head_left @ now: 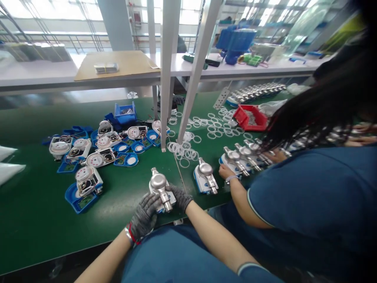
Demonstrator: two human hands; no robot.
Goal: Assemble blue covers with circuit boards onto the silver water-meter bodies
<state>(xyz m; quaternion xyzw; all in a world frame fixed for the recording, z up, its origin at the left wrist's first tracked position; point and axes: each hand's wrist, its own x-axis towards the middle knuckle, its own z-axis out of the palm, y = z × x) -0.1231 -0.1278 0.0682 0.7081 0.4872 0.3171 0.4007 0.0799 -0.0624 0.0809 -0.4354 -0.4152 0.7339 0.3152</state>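
Note:
In front of me on the green bench lies a meter-like unit (159,182), with a silver round body and pipe ends on top of a white and blue housing. My left hand (145,215), in a grey knit glove, is closed against its near left side. From the right, my right hand (180,197), gloved the same way, grips the housing's other side; its fingertips are partly hidden. A second such unit (205,175) stands just right of my hands, touched by neither.
Opened units (88,181) with blue covers lie at left. Clear rings (182,151) are scattered beyond my hands, near metal posts (165,78). A co-worker's hand (226,172) touches a row of units at right. A blue bin (125,114) and red bin (250,118) stand farther back.

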